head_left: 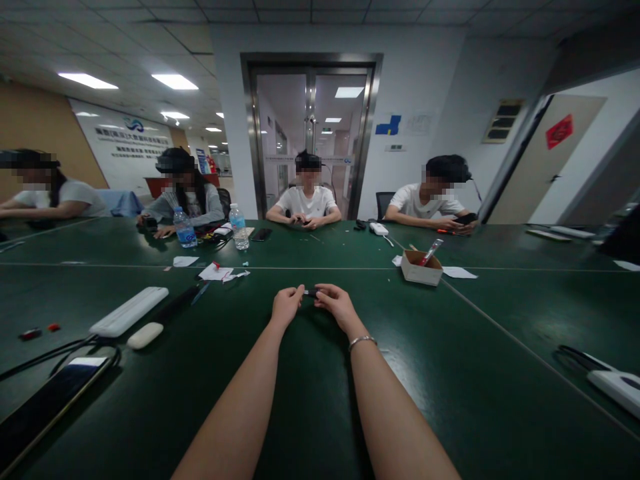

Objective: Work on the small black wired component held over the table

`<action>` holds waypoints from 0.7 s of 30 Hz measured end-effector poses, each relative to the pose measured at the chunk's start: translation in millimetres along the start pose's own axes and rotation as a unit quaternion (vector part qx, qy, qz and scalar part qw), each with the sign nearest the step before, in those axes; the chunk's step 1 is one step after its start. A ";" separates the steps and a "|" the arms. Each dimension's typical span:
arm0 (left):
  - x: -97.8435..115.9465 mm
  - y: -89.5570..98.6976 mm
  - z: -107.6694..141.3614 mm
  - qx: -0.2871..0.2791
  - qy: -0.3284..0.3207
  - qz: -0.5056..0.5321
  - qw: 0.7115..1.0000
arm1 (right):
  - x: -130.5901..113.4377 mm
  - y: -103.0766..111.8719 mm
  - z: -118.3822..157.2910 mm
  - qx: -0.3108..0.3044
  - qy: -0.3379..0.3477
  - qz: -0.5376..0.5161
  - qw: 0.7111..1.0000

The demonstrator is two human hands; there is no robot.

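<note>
Both of my hands meet over the green table (320,373), in the middle of the head view. A small dark object (311,293) with a light, metallic-looking left end spans the gap between them. My left hand (287,308) pinches its light end between thumb and fingertips. On the other side, my right hand (339,307) has its fingers closed round the dark end; a silver bracelet (363,341) circles that wrist. The object's exact kind is too small to tell, and its ends are partly hidden by my fingers.
At left lie a phone (53,407), a white power strip (129,311) and cables. Ahead are paper scraps (216,273), two bottles (239,227) and a small box (421,269). A white device (617,390) lies right. Several people sit across the table.
</note>
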State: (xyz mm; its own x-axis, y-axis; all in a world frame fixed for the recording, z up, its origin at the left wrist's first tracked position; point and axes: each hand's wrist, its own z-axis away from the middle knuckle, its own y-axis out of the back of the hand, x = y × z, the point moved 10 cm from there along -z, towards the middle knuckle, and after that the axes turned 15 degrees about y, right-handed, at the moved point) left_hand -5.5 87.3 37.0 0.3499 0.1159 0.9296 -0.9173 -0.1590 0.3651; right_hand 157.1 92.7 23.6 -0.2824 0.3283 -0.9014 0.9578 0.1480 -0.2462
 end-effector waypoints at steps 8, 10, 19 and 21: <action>-2.9 -4.4 1.6 -0.034 0.020 0.010 0.999 | -5.1 -2.9 1.0 -0.013 0.006 0.007 1.000; -5.1 -7.0 -1.2 -0.044 0.020 0.021 0.999 | -5.3 -3.2 1.1 -0.014 0.005 0.007 1.000; -3.1 -7.0 -5.7 -0.030 -0.016 0.024 0.999 | -2.2 -2.6 -0.3 -0.010 0.009 -0.005 1.000; -4.3 -7.2 -5.9 -0.035 -0.012 0.029 0.999 | -2.2 -2.3 -0.7 -0.009 0.010 -0.005 1.000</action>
State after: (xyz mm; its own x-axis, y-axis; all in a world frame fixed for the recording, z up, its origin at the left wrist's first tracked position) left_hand -1.6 93.7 30.2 0.2990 0.0840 0.9506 -0.9470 -0.0966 0.3064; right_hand 155.5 92.3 26.4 -0.2926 0.3448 -0.8919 0.9541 0.1670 -0.2485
